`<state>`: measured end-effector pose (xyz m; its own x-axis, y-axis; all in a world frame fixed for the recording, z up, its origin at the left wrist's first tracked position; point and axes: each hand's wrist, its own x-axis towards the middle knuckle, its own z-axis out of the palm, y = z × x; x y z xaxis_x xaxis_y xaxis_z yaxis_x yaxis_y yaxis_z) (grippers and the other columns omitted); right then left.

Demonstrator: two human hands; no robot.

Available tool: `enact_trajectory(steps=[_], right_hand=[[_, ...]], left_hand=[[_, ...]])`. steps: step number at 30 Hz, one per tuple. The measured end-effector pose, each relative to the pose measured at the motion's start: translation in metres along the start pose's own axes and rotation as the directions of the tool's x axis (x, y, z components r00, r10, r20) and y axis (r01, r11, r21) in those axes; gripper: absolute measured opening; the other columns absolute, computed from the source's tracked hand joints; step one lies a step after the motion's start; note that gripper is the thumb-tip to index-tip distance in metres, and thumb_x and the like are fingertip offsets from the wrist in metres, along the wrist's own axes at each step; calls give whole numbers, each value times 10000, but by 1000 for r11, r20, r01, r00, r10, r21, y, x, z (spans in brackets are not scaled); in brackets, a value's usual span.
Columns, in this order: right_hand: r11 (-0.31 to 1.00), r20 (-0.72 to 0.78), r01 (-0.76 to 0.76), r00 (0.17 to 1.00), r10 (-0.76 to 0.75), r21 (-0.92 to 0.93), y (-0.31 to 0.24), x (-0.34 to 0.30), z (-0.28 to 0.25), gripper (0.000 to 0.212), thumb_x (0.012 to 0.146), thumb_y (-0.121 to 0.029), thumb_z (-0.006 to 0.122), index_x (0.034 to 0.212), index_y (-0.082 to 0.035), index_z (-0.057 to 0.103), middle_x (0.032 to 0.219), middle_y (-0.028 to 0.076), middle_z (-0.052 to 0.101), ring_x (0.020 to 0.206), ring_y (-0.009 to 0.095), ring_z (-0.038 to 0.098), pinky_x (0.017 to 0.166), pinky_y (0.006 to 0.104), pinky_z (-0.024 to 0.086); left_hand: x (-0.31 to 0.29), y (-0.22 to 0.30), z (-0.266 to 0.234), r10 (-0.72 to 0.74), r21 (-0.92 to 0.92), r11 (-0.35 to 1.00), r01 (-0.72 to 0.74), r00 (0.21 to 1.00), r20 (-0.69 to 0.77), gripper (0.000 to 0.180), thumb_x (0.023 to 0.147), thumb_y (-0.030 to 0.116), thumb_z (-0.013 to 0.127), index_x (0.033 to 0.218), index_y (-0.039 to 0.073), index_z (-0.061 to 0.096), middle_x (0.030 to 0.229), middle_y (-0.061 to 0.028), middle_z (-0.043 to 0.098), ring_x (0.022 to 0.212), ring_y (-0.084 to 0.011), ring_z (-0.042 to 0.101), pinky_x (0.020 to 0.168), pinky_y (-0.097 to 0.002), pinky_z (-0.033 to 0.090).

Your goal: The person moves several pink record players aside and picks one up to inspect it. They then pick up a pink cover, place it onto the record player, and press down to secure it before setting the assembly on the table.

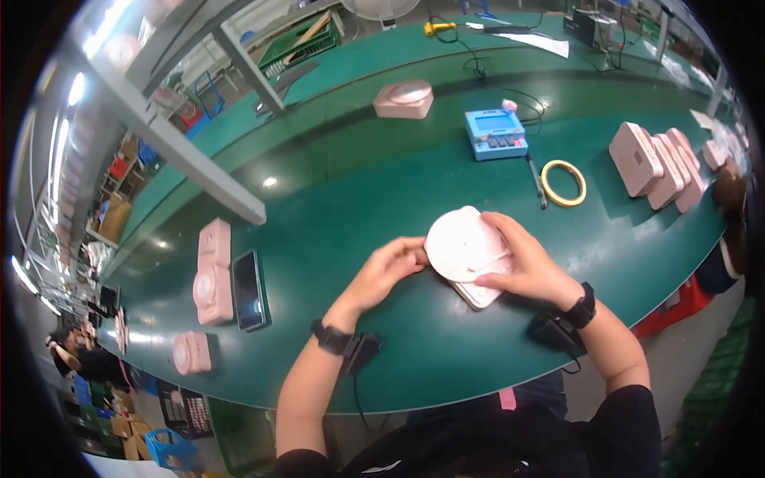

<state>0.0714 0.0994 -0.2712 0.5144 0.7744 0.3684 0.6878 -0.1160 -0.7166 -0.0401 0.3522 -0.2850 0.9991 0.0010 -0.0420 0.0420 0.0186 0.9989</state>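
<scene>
Over the green tabletop, a pale pink device with a large round white disc [464, 243] on it is held between my two hands. My right hand [522, 263] grips it from the right, thumb across the lower front and fingers along the upper edge. At the disc's left rim, the fingers of my left hand [394, 271] are curled in against it; their tips are partly hidden. Below the disc, a rounded pink corner of the body [478, 296] shows.
To the left lie a long pink device [213, 275], a dark phone [249, 291] and a small pink unit [192, 353]. Beyond my hands are a blue meter [496, 134], a pen [537, 182], a tape roll [563, 183] and another pink device [403, 99]. Several pink units [637, 159] stand right.
</scene>
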Motion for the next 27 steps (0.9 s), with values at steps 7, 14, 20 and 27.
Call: enact_trajectory(steps=[7,14,20,27], right_hand=[[932,42,-213,977,210,292,37,-25,-22,821,714,-256,748,1365,12,324,1340,218,412,1252,344,415,1039,389,340],[963,122,-70,992,39,262,46,-17,-14,726,792,-184,630,1388,20,271,1390,233,352,1286,372,352,1075,413,272],[909,176,-124,983,57,399,45,-17,-25,715,778,-102,577,1400,10,244,1403,239,328,1299,389,316,1088,420,238],[946,157,-135,983,91,294,40,-18,-29,731,755,-91,556,1418,-76,249,1417,182,314,1301,354,315,1074,432,233]], left_hand=[[131,67,-62,242,790,594,-150,970,3,585,738,221,724,1250,70,485,1199,-94,544,1139,-229,511,965,-383,418],[345,65,-107,205,995,53,-88,976,76,814,617,207,752,1327,72,378,1307,-181,461,1187,-373,460,1002,-399,394],[401,73,-64,32,903,-314,-294,947,319,867,563,98,706,1347,121,337,1248,-189,479,1171,-374,455,970,-414,411],[285,107,-31,346,937,-330,-113,909,231,902,508,264,771,1316,154,385,1143,-165,508,1057,-387,502,889,-430,453]])
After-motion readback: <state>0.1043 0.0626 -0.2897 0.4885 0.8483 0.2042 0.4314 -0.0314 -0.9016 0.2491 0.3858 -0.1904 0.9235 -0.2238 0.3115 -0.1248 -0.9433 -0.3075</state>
